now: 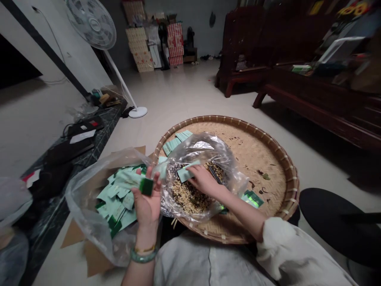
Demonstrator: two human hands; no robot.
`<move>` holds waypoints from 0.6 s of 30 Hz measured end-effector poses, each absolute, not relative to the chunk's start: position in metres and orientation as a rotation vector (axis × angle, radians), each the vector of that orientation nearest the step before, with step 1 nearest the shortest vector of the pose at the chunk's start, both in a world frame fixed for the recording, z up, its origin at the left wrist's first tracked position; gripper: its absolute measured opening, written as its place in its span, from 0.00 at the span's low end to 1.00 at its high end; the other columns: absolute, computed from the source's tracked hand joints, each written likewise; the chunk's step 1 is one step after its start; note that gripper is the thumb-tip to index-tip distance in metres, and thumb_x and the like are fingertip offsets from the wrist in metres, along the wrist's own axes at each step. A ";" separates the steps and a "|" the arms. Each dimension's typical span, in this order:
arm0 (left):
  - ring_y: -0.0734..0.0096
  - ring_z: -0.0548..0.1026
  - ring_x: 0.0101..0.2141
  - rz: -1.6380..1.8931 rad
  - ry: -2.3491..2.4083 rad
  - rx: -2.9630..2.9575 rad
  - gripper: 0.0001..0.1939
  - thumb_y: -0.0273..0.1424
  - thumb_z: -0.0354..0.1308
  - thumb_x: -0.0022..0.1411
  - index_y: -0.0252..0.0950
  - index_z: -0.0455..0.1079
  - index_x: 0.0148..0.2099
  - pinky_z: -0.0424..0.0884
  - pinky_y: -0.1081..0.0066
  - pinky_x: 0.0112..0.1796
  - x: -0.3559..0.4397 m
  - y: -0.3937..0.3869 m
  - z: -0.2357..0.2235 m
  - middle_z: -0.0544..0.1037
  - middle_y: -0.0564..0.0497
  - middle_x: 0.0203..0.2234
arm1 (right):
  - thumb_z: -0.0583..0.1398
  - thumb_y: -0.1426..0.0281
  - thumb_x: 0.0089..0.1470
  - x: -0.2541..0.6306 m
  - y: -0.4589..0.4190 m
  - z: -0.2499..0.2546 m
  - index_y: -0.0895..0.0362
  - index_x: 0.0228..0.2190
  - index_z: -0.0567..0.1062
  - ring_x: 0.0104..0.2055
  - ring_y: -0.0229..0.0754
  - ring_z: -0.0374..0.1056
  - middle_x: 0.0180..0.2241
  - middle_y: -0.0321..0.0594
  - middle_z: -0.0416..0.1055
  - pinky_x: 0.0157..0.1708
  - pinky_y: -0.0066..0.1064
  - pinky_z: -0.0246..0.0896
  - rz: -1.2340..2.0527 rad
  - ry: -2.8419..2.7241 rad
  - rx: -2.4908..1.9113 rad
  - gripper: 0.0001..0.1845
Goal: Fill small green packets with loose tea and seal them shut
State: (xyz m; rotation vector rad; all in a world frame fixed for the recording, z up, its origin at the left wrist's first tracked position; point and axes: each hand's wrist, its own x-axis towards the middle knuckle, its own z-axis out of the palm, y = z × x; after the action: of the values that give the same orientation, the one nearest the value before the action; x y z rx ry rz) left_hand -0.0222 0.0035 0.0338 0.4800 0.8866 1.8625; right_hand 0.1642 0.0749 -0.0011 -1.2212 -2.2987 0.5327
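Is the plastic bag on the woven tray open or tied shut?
Open: the clear plastic bag gapes, and the right hand reaches inside it, over loose dried material.

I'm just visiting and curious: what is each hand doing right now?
Left hand: curled closed, holding a dark green square packet.
Right hand: closed, pinching a pale green packet.

Woven bamboo tray — rough, clear plastic bag — glossy
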 end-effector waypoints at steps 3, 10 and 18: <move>0.59 0.69 0.54 1.880 0.847 0.515 0.34 0.56 0.60 0.47 0.39 0.70 0.51 0.68 0.68 0.50 -0.028 0.007 0.038 0.69 0.42 0.56 | 0.61 0.78 0.49 0.147 0.079 -0.008 0.59 0.52 0.68 0.53 0.53 0.61 0.52 0.53 0.66 0.49 0.43 0.60 0.269 -2.527 -1.217 0.27; 0.58 0.73 0.50 1.583 1.019 0.701 0.23 0.36 0.68 0.49 0.34 0.73 0.47 0.66 0.59 0.54 -0.013 0.005 0.016 0.78 0.41 0.45 | 0.62 0.74 0.52 0.156 0.099 -0.022 0.56 0.35 0.79 0.50 0.49 0.66 0.50 0.46 0.71 0.49 0.38 0.61 0.470 -2.512 -1.100 0.08; 0.60 0.71 0.53 1.454 1.261 0.820 0.25 0.31 0.66 0.48 0.33 0.70 0.50 0.64 0.64 0.55 0.000 0.021 -0.004 0.74 0.39 0.52 | 0.58 0.74 0.55 0.164 0.104 -0.019 0.57 0.31 0.79 0.41 0.44 0.72 0.40 0.45 0.76 0.43 0.33 0.64 0.601 -2.306 -1.049 0.08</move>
State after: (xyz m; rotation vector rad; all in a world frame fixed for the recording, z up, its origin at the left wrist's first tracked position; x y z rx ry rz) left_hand -0.0004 0.0209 -0.0036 0.8203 1.2607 1.4543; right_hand 0.1636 0.1036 -0.0194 -1.0493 -2.3059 0.6010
